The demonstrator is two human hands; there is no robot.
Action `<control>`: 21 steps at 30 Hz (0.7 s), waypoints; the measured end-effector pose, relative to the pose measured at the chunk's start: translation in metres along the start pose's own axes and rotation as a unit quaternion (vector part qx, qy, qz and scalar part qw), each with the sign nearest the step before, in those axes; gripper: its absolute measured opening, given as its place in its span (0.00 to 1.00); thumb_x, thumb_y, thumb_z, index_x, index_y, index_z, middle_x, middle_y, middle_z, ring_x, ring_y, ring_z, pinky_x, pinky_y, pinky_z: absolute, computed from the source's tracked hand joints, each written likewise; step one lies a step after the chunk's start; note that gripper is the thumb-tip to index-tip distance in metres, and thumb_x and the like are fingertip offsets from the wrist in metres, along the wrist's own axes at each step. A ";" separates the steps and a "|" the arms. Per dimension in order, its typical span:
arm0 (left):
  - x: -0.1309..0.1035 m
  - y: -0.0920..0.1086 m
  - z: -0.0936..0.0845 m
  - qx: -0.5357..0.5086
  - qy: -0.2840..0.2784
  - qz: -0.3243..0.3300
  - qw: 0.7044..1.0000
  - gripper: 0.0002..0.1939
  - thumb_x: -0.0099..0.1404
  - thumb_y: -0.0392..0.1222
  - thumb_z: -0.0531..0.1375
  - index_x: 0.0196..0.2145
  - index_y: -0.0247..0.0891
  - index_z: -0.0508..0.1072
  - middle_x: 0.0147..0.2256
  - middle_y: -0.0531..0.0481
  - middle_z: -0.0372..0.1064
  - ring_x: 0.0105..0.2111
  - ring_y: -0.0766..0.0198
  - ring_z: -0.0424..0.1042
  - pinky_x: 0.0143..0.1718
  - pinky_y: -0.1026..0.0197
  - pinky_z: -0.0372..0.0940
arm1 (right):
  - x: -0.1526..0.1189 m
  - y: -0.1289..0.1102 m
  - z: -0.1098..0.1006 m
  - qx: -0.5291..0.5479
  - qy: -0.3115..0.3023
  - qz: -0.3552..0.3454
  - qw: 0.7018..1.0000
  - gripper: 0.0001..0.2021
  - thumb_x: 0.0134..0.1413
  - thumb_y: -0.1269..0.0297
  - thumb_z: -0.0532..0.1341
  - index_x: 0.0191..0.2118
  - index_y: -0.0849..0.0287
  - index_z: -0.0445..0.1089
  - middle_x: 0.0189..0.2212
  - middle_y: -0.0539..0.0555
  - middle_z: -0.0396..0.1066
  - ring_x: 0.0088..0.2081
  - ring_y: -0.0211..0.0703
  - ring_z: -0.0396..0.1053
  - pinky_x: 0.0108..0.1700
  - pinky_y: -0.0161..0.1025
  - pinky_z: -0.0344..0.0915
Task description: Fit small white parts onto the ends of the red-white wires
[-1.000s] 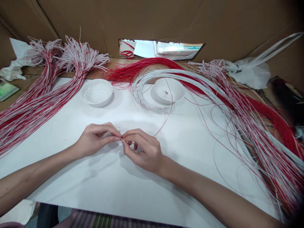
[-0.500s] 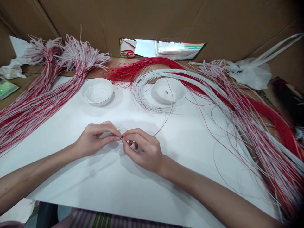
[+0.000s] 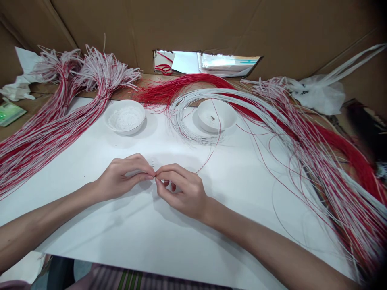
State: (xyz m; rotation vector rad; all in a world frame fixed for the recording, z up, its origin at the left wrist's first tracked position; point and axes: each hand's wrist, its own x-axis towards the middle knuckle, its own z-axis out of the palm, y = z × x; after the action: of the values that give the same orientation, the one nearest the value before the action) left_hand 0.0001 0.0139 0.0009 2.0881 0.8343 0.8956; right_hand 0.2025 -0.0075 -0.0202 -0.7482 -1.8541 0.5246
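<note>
My left hand (image 3: pixel 125 177) and my right hand (image 3: pixel 183 189) meet fingertip to fingertip over the white board (image 3: pixel 130 237). Both are closed in a pinch on thin cord, red and white where it shows between the fingers. A red cord (image 3: pixel 208 159) rises in a curve from behind my right hand toward the right bowl. The exact join at the fingertips is too small to make out. Beyond my hands stand a bowl of white powder or tiny grains (image 3: pixel 125 117) and a white bowl (image 3: pixel 217 117) with a small dark speck inside.
Bundles of red and white cords (image 3: pixel 90 104) lie at left. A coil of white cords (image 3: pixel 193 98), a red bundle (image 3: pixel 208 79) and a mixed bundle (image 3: pixel 332 185) stretch along the right. Behind are a cardboard wall (image 3: pixel 205 24) with a slot and a plastic bag (image 3: pixel 323 94).
Almost nothing differs. My hands stay pinched together in the same spot, with only a slight shift of the whole view.
</note>
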 end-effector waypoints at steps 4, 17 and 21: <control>0.000 0.000 0.000 0.006 0.001 0.005 1.000 0.09 0.63 0.31 0.62 0.40 0.42 0.76 0.33 0.51 0.76 0.34 0.65 0.73 0.36 0.62 0.69 | 0.000 0.002 0.000 0.015 -0.003 0.000 1.000 0.05 0.56 0.76 0.60 0.34 0.61 0.72 0.34 0.54 0.74 0.29 0.32 0.70 0.30 0.28 0.72; 0.000 -0.004 0.001 -0.017 0.038 -0.068 0.997 0.05 0.65 0.36 0.61 0.37 0.40 0.77 0.32 0.49 0.75 0.31 0.65 0.73 0.32 0.65 0.67 | 0.003 0.003 0.001 -0.011 0.004 0.055 0.998 0.04 0.59 0.73 0.61 0.38 0.60 0.73 0.36 0.54 0.73 0.35 0.35 0.72 0.33 0.32 0.72; 0.000 -0.004 0.000 0.013 0.068 -0.089 0.994 0.03 0.65 0.38 0.61 0.34 0.39 0.76 0.31 0.50 0.75 0.30 0.65 0.73 0.33 0.65 0.67 | 0.021 -0.026 -0.018 -0.017 0.032 0.063 0.997 0.09 0.57 0.76 0.58 0.41 0.57 0.70 0.37 0.55 0.71 0.40 0.41 0.71 0.41 0.41 0.73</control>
State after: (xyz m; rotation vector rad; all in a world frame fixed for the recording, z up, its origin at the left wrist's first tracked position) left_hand -0.0007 0.0160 -0.0019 1.9547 1.0920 0.9418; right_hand 0.2067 -0.0109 0.0172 -0.8983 -1.7678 0.5443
